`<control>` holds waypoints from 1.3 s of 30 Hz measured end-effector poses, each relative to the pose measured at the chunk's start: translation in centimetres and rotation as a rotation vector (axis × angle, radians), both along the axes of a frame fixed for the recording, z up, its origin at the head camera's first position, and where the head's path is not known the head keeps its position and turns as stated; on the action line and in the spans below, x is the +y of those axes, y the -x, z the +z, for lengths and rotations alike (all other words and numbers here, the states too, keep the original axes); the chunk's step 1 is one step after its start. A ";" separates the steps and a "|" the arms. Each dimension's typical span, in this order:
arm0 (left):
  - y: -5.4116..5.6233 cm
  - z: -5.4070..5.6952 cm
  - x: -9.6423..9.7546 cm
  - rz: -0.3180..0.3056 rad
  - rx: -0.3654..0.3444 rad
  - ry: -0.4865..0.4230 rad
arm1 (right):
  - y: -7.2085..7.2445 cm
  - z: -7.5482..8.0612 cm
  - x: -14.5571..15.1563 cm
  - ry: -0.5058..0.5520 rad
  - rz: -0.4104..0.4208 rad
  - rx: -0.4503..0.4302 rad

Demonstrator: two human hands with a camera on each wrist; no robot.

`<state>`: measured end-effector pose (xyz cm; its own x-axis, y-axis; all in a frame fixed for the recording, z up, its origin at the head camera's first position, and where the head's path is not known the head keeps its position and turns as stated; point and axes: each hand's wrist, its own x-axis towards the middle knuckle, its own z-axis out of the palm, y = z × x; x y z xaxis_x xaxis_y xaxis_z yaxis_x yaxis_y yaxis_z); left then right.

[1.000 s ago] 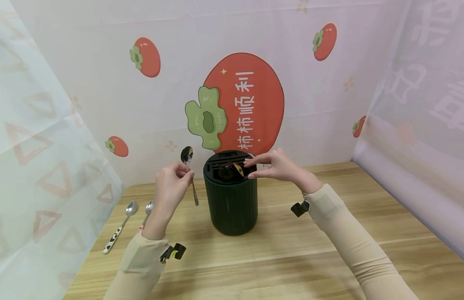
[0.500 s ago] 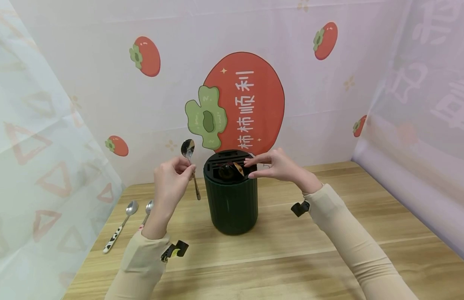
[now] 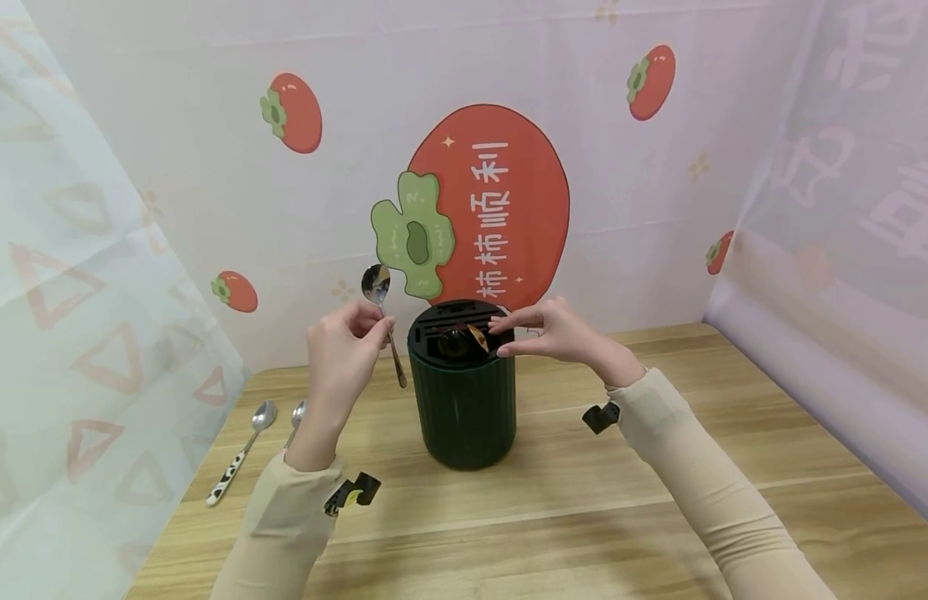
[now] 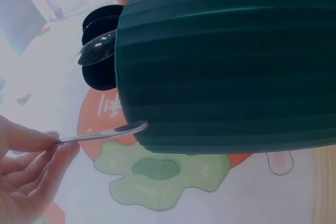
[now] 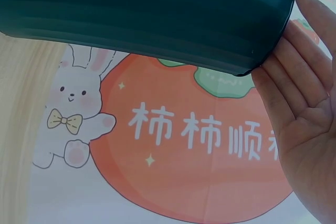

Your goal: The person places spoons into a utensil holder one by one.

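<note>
My left hand pinches a metal spoon between thumb and fingers, bowl up and handle slanting down. In the left wrist view the handle's end overlaps the side of a dark green ribbed cutlery holder; whether they touch, I cannot tell. Several dark rounded shapes and a shiny spoon bowl stick out of the holder's mouth. My right hand rests at the holder's right rim, thumb and fingertips spread along the edge and mostly straight. A slotted black lid covers the holder's back part.
Left on the wooden table lie two more spoons: one with a cow-patterned handle, another partly hidden behind my left wrist. A cloth printed with persimmons hangs behind the holder. White sheeting borders the left side.
The left hand has tilted the spoon and raised it slightly; its handle end has shifted up and toward the holder. The right hand and the holder have stayed in place.
</note>
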<state>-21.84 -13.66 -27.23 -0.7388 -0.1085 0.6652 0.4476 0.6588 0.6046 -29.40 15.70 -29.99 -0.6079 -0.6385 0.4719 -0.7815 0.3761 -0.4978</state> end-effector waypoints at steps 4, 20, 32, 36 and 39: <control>0.0 0.6 0.3 -0.010 0.027 -0.007 | 0.0 0.1 0.0 -0.004 0.002 0.005; 0.5 1.8 1.3 -0.053 0.078 -0.070 | 0.1 0.2 0.0 -0.004 0.009 0.022; 0.8 2.0 2.1 -0.075 0.123 -0.106 | 0.1 0.1 0.1 0.003 0.011 0.014; 1.1 2.0 2.3 -0.083 0.133 -0.116 | 0.1 0.1 0.1 -0.002 0.003 0.020; 1.3 1.9 2.4 -0.096 0.131 -0.128 | 0.1 0.0 0.1 -0.003 -0.003 0.016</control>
<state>-23.17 -11.22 -25.29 -0.6580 -0.1317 0.7414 0.5850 0.5306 0.6134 -29.45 15.78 -29.96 -0.6023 -0.6384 0.4792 -0.7880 0.3799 -0.4844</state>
